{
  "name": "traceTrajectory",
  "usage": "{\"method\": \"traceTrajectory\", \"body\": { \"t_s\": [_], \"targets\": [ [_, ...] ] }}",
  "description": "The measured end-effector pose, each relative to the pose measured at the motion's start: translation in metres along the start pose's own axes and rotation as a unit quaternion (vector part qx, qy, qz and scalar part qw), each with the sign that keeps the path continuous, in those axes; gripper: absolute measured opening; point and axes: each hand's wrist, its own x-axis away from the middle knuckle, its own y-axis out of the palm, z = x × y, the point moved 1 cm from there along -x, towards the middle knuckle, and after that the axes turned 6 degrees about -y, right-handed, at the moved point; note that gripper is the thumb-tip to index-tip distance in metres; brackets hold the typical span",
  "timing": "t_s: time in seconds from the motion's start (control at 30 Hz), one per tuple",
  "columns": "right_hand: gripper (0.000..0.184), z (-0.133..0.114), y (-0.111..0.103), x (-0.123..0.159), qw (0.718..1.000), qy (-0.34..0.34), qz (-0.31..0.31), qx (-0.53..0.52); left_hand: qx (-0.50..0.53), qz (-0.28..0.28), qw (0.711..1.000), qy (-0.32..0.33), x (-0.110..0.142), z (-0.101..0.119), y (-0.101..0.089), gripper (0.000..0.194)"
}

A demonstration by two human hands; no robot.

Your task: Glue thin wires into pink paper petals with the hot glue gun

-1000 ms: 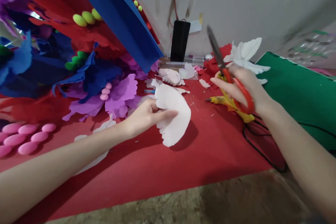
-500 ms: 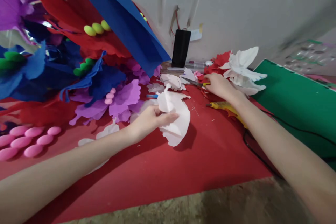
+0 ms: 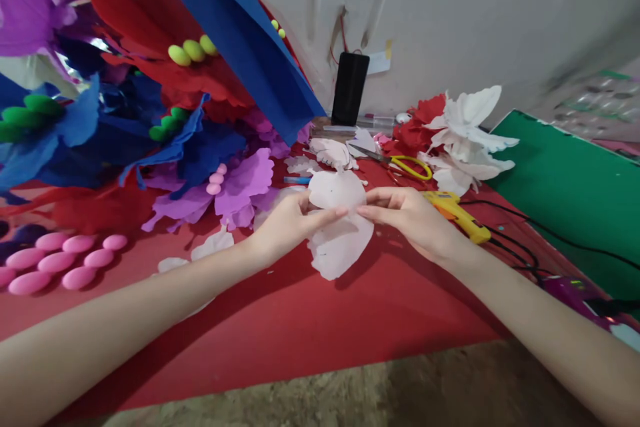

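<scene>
Above the red sheet (image 3: 300, 327), near its middle, the left hand (image 3: 283, 227) is clamped on the left side of the white scalloped cutout (image 3: 340, 250), thumb across its face; the right hand (image 3: 423, 220) has thumb and fingers together at the cutout's right edge, pinching it; the cutout is the landmark for all the rest. Behind it lie a pile of white pieces (image 3: 333, 152) and a blue pen (image 3: 297, 180); behind it and to the right are the scissors (image 3: 411, 167) with yellow and red on the handles, beside red petals (image 3: 423, 123) and white petals (image 3: 467, 120); farther back, a black phone (image 3: 351, 88) leans upright near the wall. To its right, beyond the right hand, lies the yellow glue gun (image 3: 463, 215); to its left are a purple flower (image 3: 245, 183) and, well apart, pink oval pieces (image 3: 60, 260).
</scene>
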Motion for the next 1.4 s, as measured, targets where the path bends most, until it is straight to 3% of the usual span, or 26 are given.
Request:
{"method": "traceTrajectory", "body": {
  "t_s": [0.13, 0.3, 0.4, 0.53, 0.7, 0.9, 0.97, 1.03, 1.13, 1.2, 1.27, 1.4],
  "targets": [
    [0.025, 0.004, -0.006, 0.002, 0.999, 0.014, 0.029, -0.009, -0.054, 0.014, 0.998, 0.026, -0.002, 0.004, -0.005, 0.023],
    [0.03, 0.009, -0.013, 0.005, 0.998, 0.023, 0.062, -0.006, -0.237, 0.031, 0.97, 0.046, -0.007, 0.019, -0.019, 0.035],
    [0.029, 0.011, -0.016, 0.006, 0.997, 0.024, 0.075, 0.007, -0.423, 0.065, 0.901, 0.065, -0.012, 0.029, -0.025, 0.038],
    [0.028, 0.013, -0.019, 0.007, 0.996, 0.019, 0.084, 0.037, -0.573, 0.049, 0.815, 0.075, -0.024, 0.032, -0.029, 0.035],
    [0.029, 0.013, -0.023, 0.006, 0.989, -0.019, 0.116, 0.095, -0.679, 0.057, 0.725, 0.099, -0.035, 0.027, -0.026, 0.027],
    [0.014, 0.002, -0.035, 0.008, 0.961, -0.1, 0.178, 0.188, -0.728, 0.099, 0.655, 0.178, -0.023, 0.019, -0.014, 0.05],
    [0.009, -0.004, -0.034, 0.016, 0.924, -0.167, 0.205, 0.275, -0.731, 0.085, 0.644, 0.21, -0.014, 0.015, -0.011, 0.052],
    [0.007, -0.009, -0.027, 0.027, 0.852, -0.269, 0.212, 0.396, -0.726, 0.062, 0.643, 0.235, -0.003, 0.01, -0.01, 0.034],
    [0.014, -0.007, -0.005, 0.045, 0.731, -0.406, 0.153, 0.527, -0.704, 0.043, 0.657, 0.267, 0.013, 0.002, -0.009, 0.019],
    [0.018, 0.002, 0.011, 0.053, 0.67, -0.458, 0.094, 0.576, -0.682, 0.036, 0.673, 0.285, 0.02, -0.002, -0.01, 0.019],
    [0.022, 0.014, 0.023, 0.055, 0.645, -0.47, 0.048, 0.6, -0.658, 0.035, 0.69, 0.299, 0.025, -0.005, -0.011, 0.02],
    [0.025, 0.03, 0.032, 0.053, 0.651, -0.456, -0.007, 0.607, -0.606, 0.043, 0.727, 0.319, 0.029, -0.005, -0.015, 0.028]
  ]
}}
